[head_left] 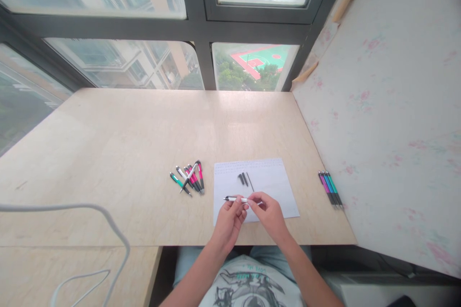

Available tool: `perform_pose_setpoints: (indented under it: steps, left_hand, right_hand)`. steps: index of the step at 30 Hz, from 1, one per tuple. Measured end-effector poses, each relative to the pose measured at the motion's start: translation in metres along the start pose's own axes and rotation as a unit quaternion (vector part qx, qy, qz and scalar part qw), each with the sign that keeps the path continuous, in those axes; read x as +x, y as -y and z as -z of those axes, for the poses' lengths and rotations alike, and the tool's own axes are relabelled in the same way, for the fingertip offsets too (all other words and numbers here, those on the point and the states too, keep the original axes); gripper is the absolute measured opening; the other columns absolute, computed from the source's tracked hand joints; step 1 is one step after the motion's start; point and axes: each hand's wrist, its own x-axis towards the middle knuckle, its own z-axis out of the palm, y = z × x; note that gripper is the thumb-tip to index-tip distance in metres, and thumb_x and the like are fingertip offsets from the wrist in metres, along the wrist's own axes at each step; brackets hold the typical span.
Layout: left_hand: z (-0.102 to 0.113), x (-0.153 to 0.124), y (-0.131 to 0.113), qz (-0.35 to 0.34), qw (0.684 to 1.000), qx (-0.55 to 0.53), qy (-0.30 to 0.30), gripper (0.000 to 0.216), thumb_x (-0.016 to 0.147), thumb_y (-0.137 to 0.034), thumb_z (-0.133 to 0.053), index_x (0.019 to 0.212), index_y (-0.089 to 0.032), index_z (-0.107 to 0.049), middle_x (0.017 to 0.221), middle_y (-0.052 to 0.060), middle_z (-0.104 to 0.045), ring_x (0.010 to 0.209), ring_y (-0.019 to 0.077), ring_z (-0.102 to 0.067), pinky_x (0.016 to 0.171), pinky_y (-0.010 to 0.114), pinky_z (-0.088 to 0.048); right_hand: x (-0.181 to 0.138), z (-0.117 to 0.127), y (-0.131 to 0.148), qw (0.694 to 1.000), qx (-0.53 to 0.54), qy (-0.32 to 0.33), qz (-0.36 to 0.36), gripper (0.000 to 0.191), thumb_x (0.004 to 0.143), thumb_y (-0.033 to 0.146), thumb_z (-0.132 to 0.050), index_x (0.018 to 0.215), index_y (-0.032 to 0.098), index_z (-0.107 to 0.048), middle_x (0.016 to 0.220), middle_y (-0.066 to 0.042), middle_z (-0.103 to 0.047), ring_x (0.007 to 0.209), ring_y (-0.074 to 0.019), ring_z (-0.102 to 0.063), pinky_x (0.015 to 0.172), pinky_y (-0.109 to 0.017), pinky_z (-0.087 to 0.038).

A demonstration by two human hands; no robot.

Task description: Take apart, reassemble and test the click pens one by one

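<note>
Over the paper, a white pen barrel [234,199] with a black and silver left end lies nearly level between my hands. My left hand [228,220] is closed around it from below, thumb and fingers pinching its middle. My right hand [269,215] is closed too, its thumb and fingertips pinching at the barrel's right end; any small part in there is hidden. Beyond my hands, a few short black pen pieces [243,179] and a thin dark refill [249,181] lie on the white sheet of paper [277,187], which has faint handwriting along its top.
Left of the paper lies a loose pile of pens [193,177] in pink, white and green. Several purple, blue and green pens [330,189] lie side by side near the right wall [389,120]. A grey cable [108,218] arches over the wooden table [144,129] at left. Windows border the far edge.
</note>
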Motion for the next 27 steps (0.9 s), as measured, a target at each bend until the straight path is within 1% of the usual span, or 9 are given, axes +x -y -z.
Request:
perform_pose_setpoints:
  steps: [5, 7, 10, 12, 15, 18, 20, 24, 27]
  left_hand:
    - [0.002, -0.0015, -0.0023, -0.014, 0.999, 0.033, 0.021, 0.029, 0.071, -0.029, -0.083, 0.091, -0.014, -0.069, 0.085, 0.006, -0.068, 0.077, 0.0114, -0.064, 0.072, 0.021, -0.052]
    - [0.0037, -0.0011, -0.004, -0.02, 0.998, 0.042, 0.03, 0.028, 0.072, -0.029, -0.082, 0.092, -0.014, -0.07, 0.088, 0.006, -0.068, 0.079, 0.0116, -0.064, 0.074, 0.021, -0.051]
    - [0.0062, 0.0007, -0.0064, -0.033, 0.998, 0.04, 0.025, 0.027, 0.072, -0.028, -0.081, 0.092, -0.015, -0.069, 0.091, 0.006, -0.069, 0.08, 0.0111, -0.064, 0.073, 0.02, -0.05]
    - [0.0071, 0.0017, -0.0074, -0.036, 0.998, 0.039, 0.018, 0.028, 0.072, -0.029, -0.081, 0.093, -0.015, -0.068, 0.092, 0.006, -0.069, 0.079, 0.0107, -0.064, 0.072, 0.02, -0.05]
    - [0.0066, 0.0017, -0.0073, -0.036, 0.998, 0.041, 0.018, 0.028, 0.073, -0.03, -0.08, 0.093, -0.015, -0.067, 0.092, 0.006, -0.068, 0.077, 0.0105, -0.063, 0.071, 0.02, -0.05]
    - [0.0045, 0.0007, -0.0058, -0.036, 0.998, 0.042, 0.019, 0.03, 0.073, -0.033, -0.081, 0.092, -0.015, -0.067, 0.09, 0.005, -0.068, 0.075, 0.0101, -0.063, 0.07, 0.02, -0.049]
    - [0.0033, 0.0005, -0.0048, -0.037, 0.998, 0.04, 0.017, 0.031, 0.071, -0.034, -0.082, 0.091, -0.015, -0.066, 0.087, 0.005, -0.068, 0.073, 0.0098, -0.062, 0.069, 0.02, -0.049]
    - [0.0027, 0.0007, -0.0046, -0.033, 0.999, 0.04, 0.015, 0.031, 0.071, -0.034, -0.082, 0.088, -0.014, -0.066, 0.083, 0.004, -0.067, 0.071, 0.0096, -0.061, 0.068, 0.02, -0.049]
    - [0.0035, 0.0006, -0.0053, -0.032, 0.998, 0.045, 0.015, 0.031, 0.07, -0.033, -0.083, 0.088, -0.013, -0.067, 0.081, 0.004, -0.067, 0.07, 0.0092, -0.061, 0.068, 0.02, -0.049]
  right_hand:
    - [-0.001, 0.0005, -0.0006, 1.0, -0.015, -0.013, 0.008, 0.02, 0.083, 0.038, -0.061, 0.084, 0.02, -0.069, 0.084, -0.006, -0.072, 0.079, -0.0216, -0.067, 0.064, -0.03, -0.052]
    - [-0.0009, 0.0014, -0.001, 1.0, 0.02, -0.019, -0.009, 0.021, 0.083, 0.04, -0.062, 0.084, 0.019, -0.067, 0.086, -0.008, -0.072, 0.08, -0.0219, -0.068, 0.065, -0.031, -0.053]
    - [0.0001, 0.0023, 0.0001, 0.994, 0.1, -0.016, -0.037, 0.023, 0.082, 0.043, -0.064, 0.082, 0.02, -0.062, 0.094, -0.01, -0.073, 0.084, -0.0226, -0.069, 0.067, -0.032, -0.055]
    - [0.001, 0.0026, 0.0019, 0.991, 0.127, -0.014, -0.047, 0.025, 0.081, 0.044, -0.066, 0.082, 0.02, -0.061, 0.093, -0.009, -0.073, 0.082, -0.022, -0.07, 0.067, -0.033, -0.056]
    - [0.0014, 0.0028, 0.0043, 0.991, 0.122, -0.018, -0.053, 0.024, 0.081, 0.043, -0.067, 0.084, 0.019, -0.062, 0.085, -0.008, -0.073, 0.078, -0.0202, -0.069, 0.066, -0.031, -0.056]
    - [0.0005, 0.003, 0.0046, 0.99, 0.128, -0.012, -0.054, 0.025, 0.082, 0.044, -0.065, 0.085, 0.019, -0.06, 0.093, -0.009, -0.074, 0.082, -0.0211, -0.07, 0.068, -0.032, -0.057]
    - [-0.0002, 0.0031, 0.0032, 0.991, 0.124, -0.006, -0.047, 0.026, 0.082, 0.045, -0.065, 0.085, 0.02, -0.06, 0.093, -0.01, -0.074, 0.083, -0.0217, -0.07, 0.07, -0.033, -0.057]
    - [-0.0004, 0.0033, -0.0003, 0.997, 0.074, -0.007, -0.015, 0.025, 0.083, 0.044, -0.065, 0.085, 0.02, -0.063, 0.082, -0.007, -0.072, 0.076, -0.0208, -0.068, 0.07, -0.034, -0.056]
    - [-0.0005, 0.0034, 0.0001, 1.0, 0.025, -0.01, 0.007, 0.024, 0.083, 0.043, -0.065, 0.085, 0.019, -0.067, 0.082, -0.007, -0.071, 0.077, -0.0211, -0.067, 0.071, -0.033, -0.055]
